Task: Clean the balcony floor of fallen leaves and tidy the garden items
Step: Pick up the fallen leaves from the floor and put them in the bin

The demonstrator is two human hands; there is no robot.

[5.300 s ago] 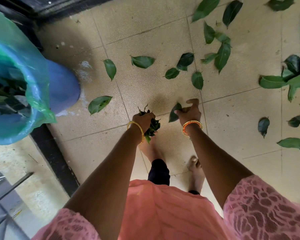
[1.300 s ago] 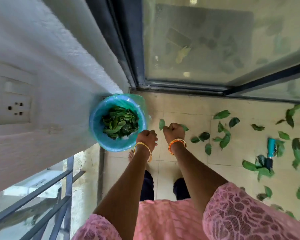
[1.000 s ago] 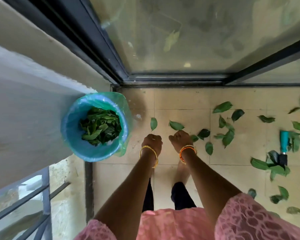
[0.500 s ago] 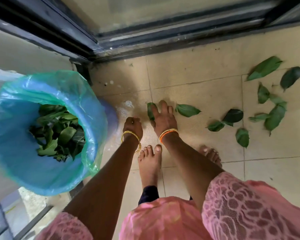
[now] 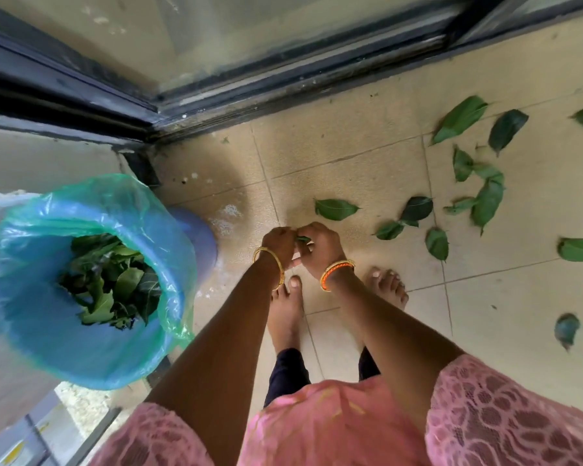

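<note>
My left hand [image 5: 278, 243] and my right hand [image 5: 321, 247] meet low over the tiled floor, just ahead of my toes. A small green leaf [image 5: 303, 238] is pinched between them, mostly hidden by the fingers of both hands. A single leaf [image 5: 335, 208] lies just beyond my hands. Several more leaves [image 5: 485, 200] are scattered over the tiles to the right. The blue bin [image 5: 44, 334] with a green plastic liner stands at the left and holds a pile of leaves [image 5: 113, 280].
The sliding glass door and its dark track [image 5: 283, 92] run along the far edge of the floor. A pale wall [image 5: 31, 159] lies behind the bin, and a metal railing [image 5: 68, 442] shows at the lower left. My bare feet [image 5: 285, 311] stand under my hands.
My right hand has lifted the leaf it was pressing on the floor. It has come together with my left hand. The view has moved closer to the floor.
</note>
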